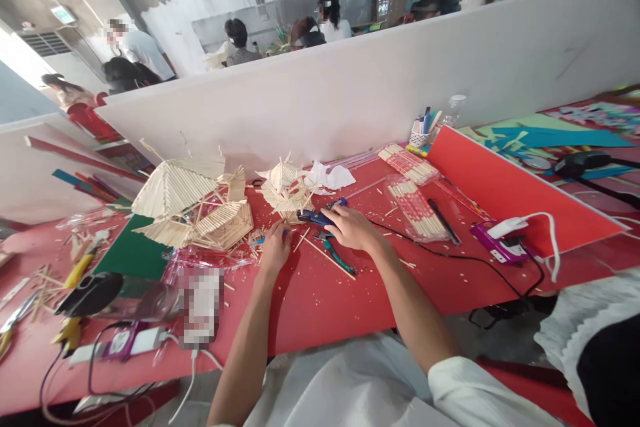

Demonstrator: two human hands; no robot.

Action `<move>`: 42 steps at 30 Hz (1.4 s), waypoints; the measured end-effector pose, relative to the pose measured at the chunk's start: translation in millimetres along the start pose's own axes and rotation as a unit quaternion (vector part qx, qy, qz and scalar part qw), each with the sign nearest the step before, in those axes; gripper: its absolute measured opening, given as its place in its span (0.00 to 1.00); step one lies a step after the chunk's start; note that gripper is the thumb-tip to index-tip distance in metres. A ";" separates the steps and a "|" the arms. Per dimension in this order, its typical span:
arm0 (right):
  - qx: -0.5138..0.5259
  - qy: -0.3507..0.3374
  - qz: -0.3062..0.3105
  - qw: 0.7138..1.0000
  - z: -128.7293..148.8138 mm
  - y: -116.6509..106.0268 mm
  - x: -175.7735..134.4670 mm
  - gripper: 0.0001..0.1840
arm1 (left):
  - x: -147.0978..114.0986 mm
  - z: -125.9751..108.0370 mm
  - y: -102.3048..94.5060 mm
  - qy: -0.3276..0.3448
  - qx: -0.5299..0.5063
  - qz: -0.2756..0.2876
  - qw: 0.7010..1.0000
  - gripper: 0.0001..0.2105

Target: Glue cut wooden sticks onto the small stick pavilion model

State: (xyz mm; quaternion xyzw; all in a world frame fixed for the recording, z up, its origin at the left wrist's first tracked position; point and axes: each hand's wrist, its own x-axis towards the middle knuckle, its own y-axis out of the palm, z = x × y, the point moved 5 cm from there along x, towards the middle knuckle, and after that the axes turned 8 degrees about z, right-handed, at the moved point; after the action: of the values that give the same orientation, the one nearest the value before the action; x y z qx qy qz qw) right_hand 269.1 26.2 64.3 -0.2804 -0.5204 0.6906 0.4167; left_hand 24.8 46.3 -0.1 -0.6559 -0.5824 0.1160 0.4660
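Observation:
My right hand (353, 227) is wrapped round a dark blue hot glue gun (314, 216), its nozzle pointing left. Close to the nozzle, my left hand (276, 250) has its fingers drawn together; what they pinch is too small to make out. Just beyond both hands stands a small pavilion model (286, 183) built of thin wooden sticks. Left of it is a larger stick model (187, 203) with a broad slatted roof. Teal-handled cutting pliers (339, 257) lie below the glue gun, beside a loose stick (325, 255). Blue-handled something is partly hidden behind my left hand.
Packs of wooden sticks (419, 208), a black pen (444, 221) and a purple power socket (500, 243) lie to the right. A red board (520, 187) stands there. Cables, a clear jar (157, 301) and loose sticks are on the left. A white partition (310, 100) borders the red table (310, 317).

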 end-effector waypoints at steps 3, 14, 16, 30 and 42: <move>-0.008 -0.002 0.001 1.000 1.4 -0.3 2.1 0.27 | 0.7 1.8 0.4 -0.001 0.005 0.007 1.000 0.05; -0.036 0.030 -0.034 0.998 -4.7 1.5 10.6 0.27 | 9.8 -11.5 2.2 0.014 0.002 0.022 1.000 0.05; -0.043 0.040 -0.046 0.997 -5.2 1.5 11.6 0.27 | 11.2 -14.2 0.7 0.016 -0.001 0.016 1.000 0.05; 0.128 -0.012 0.009 0.992 -4.9 5.3 -5.8 0.25 | -0.8 -31.8 -24.3 -0.013 -0.035 -0.102 0.994 0.10; 0.174 -0.042 0.036 0.983 12.8 7.0 -5.2 0.25 | -5.2 -43.0 -26.3 -0.012 -0.053 -0.124 0.991 0.12</move>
State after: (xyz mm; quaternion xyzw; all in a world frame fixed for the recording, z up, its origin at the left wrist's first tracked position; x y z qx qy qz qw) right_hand 259.2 14.7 61.2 -0.1933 -0.3987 0.7964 0.4116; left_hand 35.9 18.3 40.6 -0.6012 -0.6701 0.0344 0.4339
